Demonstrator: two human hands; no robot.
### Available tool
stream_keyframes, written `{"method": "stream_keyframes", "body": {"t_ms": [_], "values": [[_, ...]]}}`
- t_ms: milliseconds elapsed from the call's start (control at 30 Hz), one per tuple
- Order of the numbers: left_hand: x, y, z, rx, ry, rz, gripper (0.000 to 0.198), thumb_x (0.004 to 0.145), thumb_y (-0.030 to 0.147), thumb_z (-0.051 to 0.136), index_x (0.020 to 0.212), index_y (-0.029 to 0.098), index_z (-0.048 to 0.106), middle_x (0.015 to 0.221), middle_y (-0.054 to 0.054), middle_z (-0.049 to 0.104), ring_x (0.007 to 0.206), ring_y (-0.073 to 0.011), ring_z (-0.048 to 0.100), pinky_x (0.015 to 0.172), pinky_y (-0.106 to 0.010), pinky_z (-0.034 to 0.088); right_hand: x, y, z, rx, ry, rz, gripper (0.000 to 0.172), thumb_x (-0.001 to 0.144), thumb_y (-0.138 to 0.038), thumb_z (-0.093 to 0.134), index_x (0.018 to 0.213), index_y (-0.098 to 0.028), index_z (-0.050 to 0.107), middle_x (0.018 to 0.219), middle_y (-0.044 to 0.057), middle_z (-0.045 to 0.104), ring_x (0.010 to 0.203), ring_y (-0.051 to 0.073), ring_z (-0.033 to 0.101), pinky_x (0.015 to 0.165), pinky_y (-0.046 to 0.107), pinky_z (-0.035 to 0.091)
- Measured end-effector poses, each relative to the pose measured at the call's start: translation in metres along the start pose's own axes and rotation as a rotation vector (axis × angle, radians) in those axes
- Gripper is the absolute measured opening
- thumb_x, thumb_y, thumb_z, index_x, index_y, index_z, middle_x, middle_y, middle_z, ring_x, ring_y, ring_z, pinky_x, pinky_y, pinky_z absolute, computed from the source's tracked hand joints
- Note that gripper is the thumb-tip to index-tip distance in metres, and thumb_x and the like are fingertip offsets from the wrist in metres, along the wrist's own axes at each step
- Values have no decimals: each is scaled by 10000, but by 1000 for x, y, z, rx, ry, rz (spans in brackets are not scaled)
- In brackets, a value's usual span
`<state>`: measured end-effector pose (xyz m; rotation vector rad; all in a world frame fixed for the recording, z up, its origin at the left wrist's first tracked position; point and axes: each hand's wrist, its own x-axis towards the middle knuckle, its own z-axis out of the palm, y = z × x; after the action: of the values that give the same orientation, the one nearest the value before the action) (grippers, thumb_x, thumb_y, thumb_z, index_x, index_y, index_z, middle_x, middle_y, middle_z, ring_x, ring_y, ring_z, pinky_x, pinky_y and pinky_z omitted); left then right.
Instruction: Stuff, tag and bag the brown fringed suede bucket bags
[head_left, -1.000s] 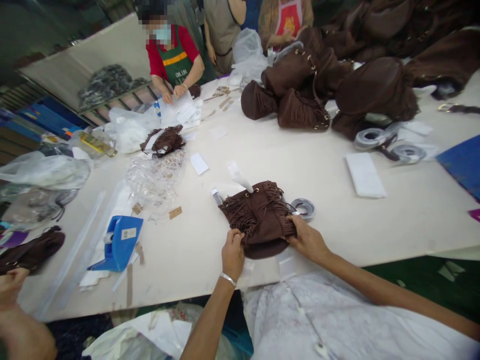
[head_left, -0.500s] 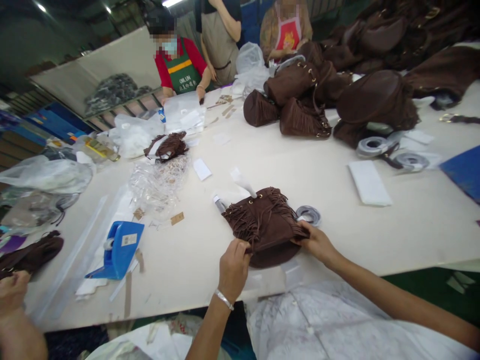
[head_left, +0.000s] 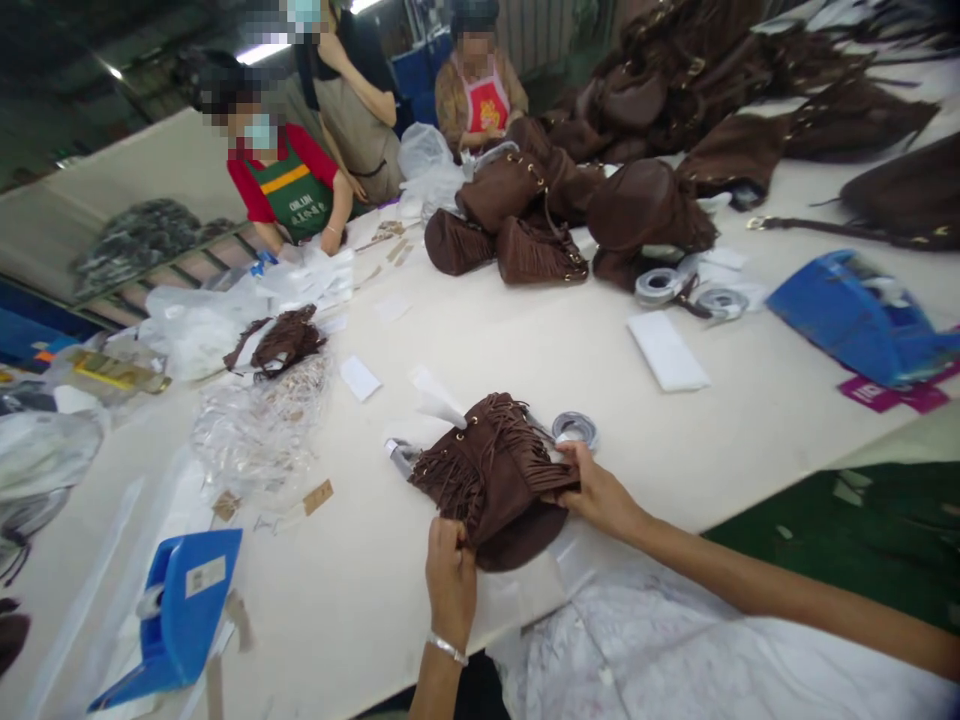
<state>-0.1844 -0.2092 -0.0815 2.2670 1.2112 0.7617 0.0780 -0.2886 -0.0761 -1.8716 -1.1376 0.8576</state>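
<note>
A small brown suede fringed bag (head_left: pixel 491 475) lies on the pale table (head_left: pixel 750 420) near its front edge, white paper stuffing poking from its mouth. My left hand (head_left: pixel 450 580) pinches the bag's lower left edge, fingers closed on the suede. On the bag's right side, my right hand (head_left: pixel 600 492) grips the fringe and side. A roll of grey tape (head_left: pixel 575 429) sits just behind my right hand.
A heap of brown fringed bags (head_left: pixel 570 210) fills the far side, with tape rolls (head_left: pixel 660 287) and a white pad (head_left: pixel 666 350) nearby. Blue tape dispensers (head_left: pixel 180 615) (head_left: pixel 855 315) stand left and right. Clear plastic bags (head_left: pixel 255 430) lie left. Three people work at the far end.
The view has swung rightward and the bag sits lower left in it. My left hand has slid down the bag's left edge; both hands keep their hold.
</note>
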Motion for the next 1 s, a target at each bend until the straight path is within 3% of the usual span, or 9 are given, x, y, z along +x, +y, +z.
{"method": "stream_keyframes", "body": {"t_ms": [200, 367, 433, 533, 633, 767, 900, 1000], "values": [[-5, 4, -4, 19, -8, 63, 267, 791, 16, 385, 923, 223, 491, 906, -34, 484, 877, -196, 509, 746, -290, 445, -8, -5, 1, 42, 25, -165, 121, 786, -216, 514, 905, -230, 497, 873, 12, 619, 816, 202, 586, 724, 291, 433], [-12, 2, -4, 58, -53, 25, 235, 840, 28, 359, 836, 230, 478, 821, -14, 488, 777, -173, 522, 701, -276, 444, -8, -3, -3, 93, 70, -197, 150, 740, -149, 450, 847, -233, 511, 831, 7, 631, 804, 196, 593, 714, 275, 430], [-10, 4, -3, 76, -46, -35, 204, 849, 61, 400, 928, 228, 490, 855, -19, 533, 790, -175, 555, 712, -287, 470, -5, 2, -2, 103, 59, -153, 120, 744, -184, 495, 847, -233, 531, 826, 6, 645, 797, 208, 606, 711, 285, 438], [2, 15, -8, 100, -77, 2, 419, 875, 124, 455, 1284, 205, 412, 1173, -107, 554, 1066, -218, 577, 872, -358, 499, 1, 9, 0, 109, 3, -122, 136, 751, -239, 567, 887, -236, 579, 864, 11, 676, 833, 232, 632, 731, 303, 458], [21, 37, -21, 116, -251, 161, 568, 897, 155, 478, 1437, 247, 330, 1419, -138, 396, 1326, -250, 414, 1051, -429, 414, 6, 13, 0, 107, -40, -148, 197, 742, -244, 596, 939, -246, 607, 905, 12, 694, 869, 243, 645, 748, 310, 469], [47, 59, -32, -17, -484, 202, 410, 865, 80, 480, 1227, 263, 547, 1208, -79, 565, 1148, -198, 542, 967, -343, 462, 8, 16, -1, 125, -55, -153, 188, 751, -247, 591, 939, -246, 603, 922, 3, 696, 874, 238, 646, 755, 310, 471], [62, 63, -28, -92, -459, 77, 238, 734, 1, 522, 847, 210, 534, 881, -7, 578, 839, -154, 555, 734, -250, 440, 12, 19, -3, 129, -84, -104, 162, 726, -271, 625, 878, -236, 580, 861, -17, 682, 831, 231, 637, 727, 302, 462], [62, 60, -20, -39, -402, 45, 221, 711, 5, 522, 742, 210, 442, 771, 23, 521, 730, -134, 497, 657, -232, 372, 14, 21, -3, 144, -95, -63, 150, 709, -288, 641, 805, -228, 542, 768, -36, 653, 756, 218, 625, 666, 282, 441]]}}
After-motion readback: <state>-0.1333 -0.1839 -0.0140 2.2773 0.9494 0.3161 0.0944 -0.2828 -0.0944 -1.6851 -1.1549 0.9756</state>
